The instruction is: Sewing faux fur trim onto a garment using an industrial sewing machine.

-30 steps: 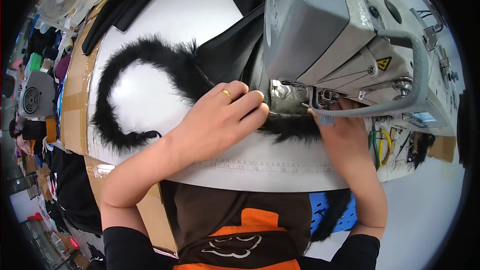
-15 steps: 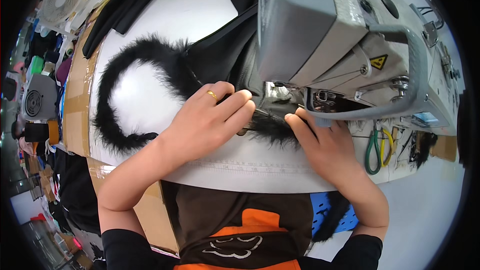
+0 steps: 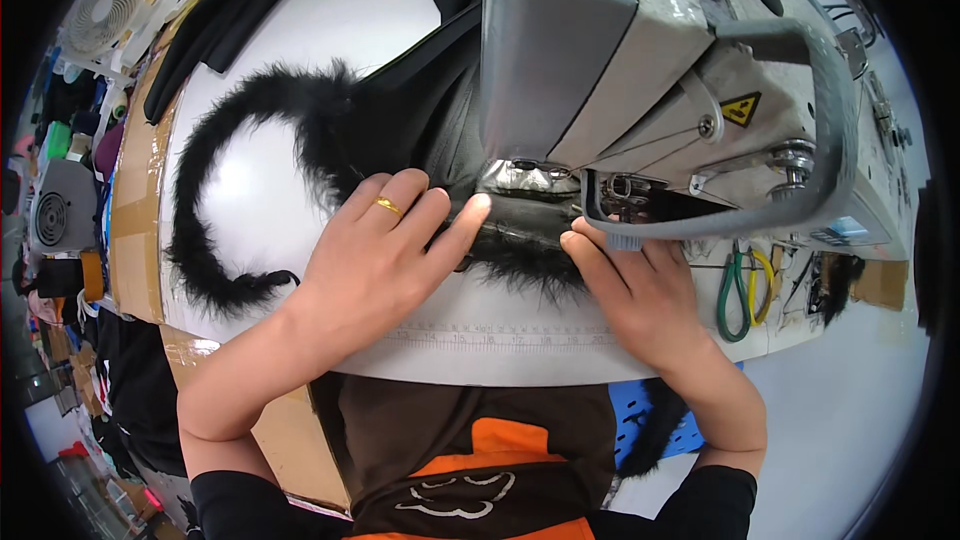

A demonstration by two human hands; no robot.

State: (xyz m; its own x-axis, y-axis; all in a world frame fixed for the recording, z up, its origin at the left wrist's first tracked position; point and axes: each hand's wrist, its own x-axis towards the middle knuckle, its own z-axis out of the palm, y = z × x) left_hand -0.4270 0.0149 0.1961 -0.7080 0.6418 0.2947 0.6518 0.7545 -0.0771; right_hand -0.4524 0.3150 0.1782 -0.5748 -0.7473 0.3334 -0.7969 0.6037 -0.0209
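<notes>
My left hand (image 3: 395,260), with a gold ring, grips the black fabric (image 3: 420,110), its index finger reaching over the folded edge and its thumb hidden. The edge carries black fur trim (image 3: 525,270), and a long fur strip (image 3: 200,180) curls to the left. My right hand (image 3: 630,295) holds the same edge beside the presser area (image 3: 625,195) of the grey sewing machine (image 3: 550,40), its far fingertips partly hidden by the guard. The fabric lies under the machine head.
The white table (image 3: 450,355) has a printed ruler along its front. Green scissors (image 3: 733,300) and yellow-handled cutters (image 3: 762,290) lie at right. Leftward are a cardboard edge (image 3: 135,200), a white fan (image 3: 105,10), a grey heater (image 3: 62,205) and piled cloth (image 3: 115,390).
My left hand has moved left and slightly down along the fabric, its index finger straighter. My right hand has drawn leftward, partly out from under the guard. The view has shifted slightly.
</notes>
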